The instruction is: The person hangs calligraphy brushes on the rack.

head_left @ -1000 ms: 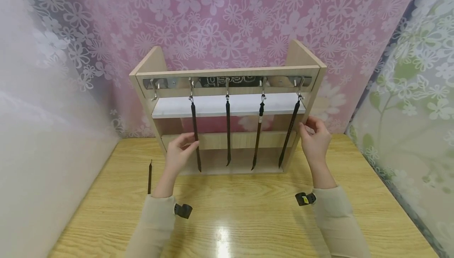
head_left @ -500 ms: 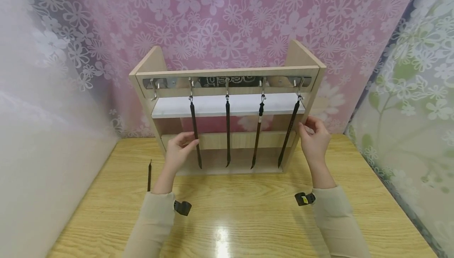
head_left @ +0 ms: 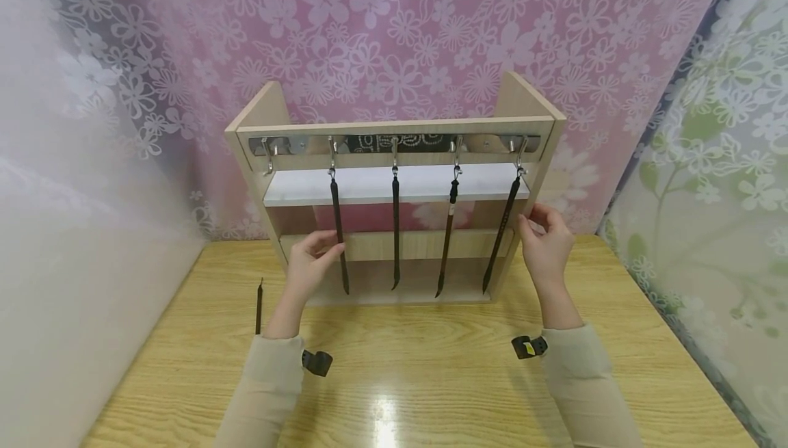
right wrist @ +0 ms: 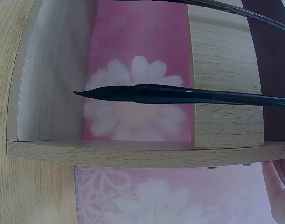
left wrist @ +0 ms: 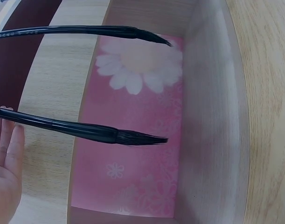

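Observation:
Four hooks of a pale wooden rack (head_left: 535,120) carry dark calligraphy brushes, tips down. My left hand (head_left: 310,260) pinches the leftmost hanging calligraphy brush (head_left: 336,205) around mid-handle. In the left wrist view, the thumb is in front of this brush (left wrist: 86,130) and the straighter fingers lie behind it. At the rack's right side, my right hand (head_left: 544,236) holds the edge of the side panel (right wrist: 133,155), thumb at the front and fingers outside. The rightmost brush (head_left: 501,232) hangs just inside that panel, apart from the hand.
The far-left hook (head_left: 267,161) bears no brush. Another brush (head_left: 259,308) lies on the wooden table (head_left: 431,366), left of my left forearm, which partly covers it. A white shelf (head_left: 369,185) crosses the rack behind the handles. Floral cloth (head_left: 400,31) hangs behind it.
The hanging brushes have swayed very slightly, and the left hand has shifted a touch with its brush. The right hand keeps its hold on the panel.

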The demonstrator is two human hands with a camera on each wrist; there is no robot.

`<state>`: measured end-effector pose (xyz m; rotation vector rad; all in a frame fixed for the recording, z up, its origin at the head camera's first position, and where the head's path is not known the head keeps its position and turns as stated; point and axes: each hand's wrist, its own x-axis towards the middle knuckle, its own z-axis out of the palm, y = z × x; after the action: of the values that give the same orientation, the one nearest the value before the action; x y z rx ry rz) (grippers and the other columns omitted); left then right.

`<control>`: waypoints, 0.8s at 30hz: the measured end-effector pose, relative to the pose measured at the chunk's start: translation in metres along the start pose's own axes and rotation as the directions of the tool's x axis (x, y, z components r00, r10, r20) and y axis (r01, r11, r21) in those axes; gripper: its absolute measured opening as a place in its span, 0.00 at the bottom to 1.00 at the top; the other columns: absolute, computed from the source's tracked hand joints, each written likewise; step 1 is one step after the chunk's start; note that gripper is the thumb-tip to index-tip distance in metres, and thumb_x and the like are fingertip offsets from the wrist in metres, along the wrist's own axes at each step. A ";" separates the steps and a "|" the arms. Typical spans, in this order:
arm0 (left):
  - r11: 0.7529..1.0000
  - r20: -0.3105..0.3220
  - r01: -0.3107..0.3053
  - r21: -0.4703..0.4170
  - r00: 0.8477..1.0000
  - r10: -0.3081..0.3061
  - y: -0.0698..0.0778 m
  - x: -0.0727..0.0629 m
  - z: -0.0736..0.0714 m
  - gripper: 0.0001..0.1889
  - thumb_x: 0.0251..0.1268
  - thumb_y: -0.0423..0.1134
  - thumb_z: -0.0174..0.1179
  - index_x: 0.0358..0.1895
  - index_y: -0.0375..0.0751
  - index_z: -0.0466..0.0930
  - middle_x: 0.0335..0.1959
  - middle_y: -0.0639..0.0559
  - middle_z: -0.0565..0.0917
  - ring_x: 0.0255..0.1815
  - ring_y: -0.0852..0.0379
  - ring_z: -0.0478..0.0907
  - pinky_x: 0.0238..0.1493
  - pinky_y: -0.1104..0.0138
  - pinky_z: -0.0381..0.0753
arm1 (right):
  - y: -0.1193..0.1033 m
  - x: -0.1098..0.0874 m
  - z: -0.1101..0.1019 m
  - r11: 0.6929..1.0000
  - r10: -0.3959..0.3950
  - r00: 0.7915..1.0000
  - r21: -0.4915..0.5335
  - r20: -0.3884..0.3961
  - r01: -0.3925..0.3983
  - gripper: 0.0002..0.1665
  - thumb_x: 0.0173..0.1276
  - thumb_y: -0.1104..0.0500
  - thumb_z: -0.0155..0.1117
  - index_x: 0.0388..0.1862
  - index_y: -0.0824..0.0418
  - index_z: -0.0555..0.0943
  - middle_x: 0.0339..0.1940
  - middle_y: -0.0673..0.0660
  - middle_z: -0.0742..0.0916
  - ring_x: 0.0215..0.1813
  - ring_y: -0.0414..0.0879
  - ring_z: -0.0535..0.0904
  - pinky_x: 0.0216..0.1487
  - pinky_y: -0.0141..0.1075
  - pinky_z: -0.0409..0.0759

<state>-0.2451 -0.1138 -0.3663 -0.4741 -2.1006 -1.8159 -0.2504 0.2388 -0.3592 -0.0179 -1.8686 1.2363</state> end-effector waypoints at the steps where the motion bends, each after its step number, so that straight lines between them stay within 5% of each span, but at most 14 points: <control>1: 1.000 0.000 0.000 -0.002 1.000 0.000 0.000 0.000 0.000 0.12 0.52 0.22 0.58 0.42 0.21 0.74 0.38 0.30 0.78 0.35 0.66 0.76 0.36 0.71 0.78 | 0.000 0.000 0.000 1.000 0.000 1.000 -0.001 -0.002 0.000 0.12 0.54 0.71 0.61 0.39 0.75 0.76 0.34 0.66 0.82 0.35 0.30 0.75 0.33 0.19 0.74; 12: 1.000 -0.009 -0.020 -0.014 1.000 0.020 -0.004 0.000 0.000 0.12 0.52 0.22 0.58 0.41 0.21 0.74 0.39 0.30 0.78 0.37 0.64 0.76 0.37 0.71 0.77 | 0.001 0.000 -0.001 1.000 0.013 1.000 -0.010 0.008 -0.013 0.13 0.55 0.70 0.61 0.40 0.74 0.76 0.35 0.65 0.82 0.38 0.39 0.78 0.34 0.20 0.74; 19: 0.994 -0.026 -0.102 -0.047 0.995 0.101 -0.009 -0.005 -0.003 0.10 0.51 0.20 0.57 0.39 0.20 0.75 0.38 0.29 0.78 0.36 0.64 0.77 0.39 0.70 0.77 | 0.000 -0.001 -0.001 1.000 0.012 1.000 0.008 0.009 -0.012 0.13 0.55 0.70 0.61 0.40 0.74 0.76 0.35 0.65 0.81 0.37 0.33 0.77 0.34 0.20 0.74; 24: 0.994 -0.030 -0.095 -0.059 0.995 0.094 -0.013 -0.013 -0.010 0.11 0.51 0.20 0.57 0.39 0.20 0.74 0.37 0.28 0.77 0.35 0.64 0.78 0.38 0.71 0.77 | -0.004 0.000 -0.001 1.000 0.014 1.000 0.019 0.005 -0.014 0.13 0.55 0.71 0.60 0.39 0.76 0.76 0.34 0.68 0.81 0.36 0.30 0.76 0.33 0.19 0.74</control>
<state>-0.2392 -0.1257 -0.3819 -0.5517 -1.9759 -1.8260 -0.2479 0.2370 -0.3562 -0.0179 -1.8639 1.2646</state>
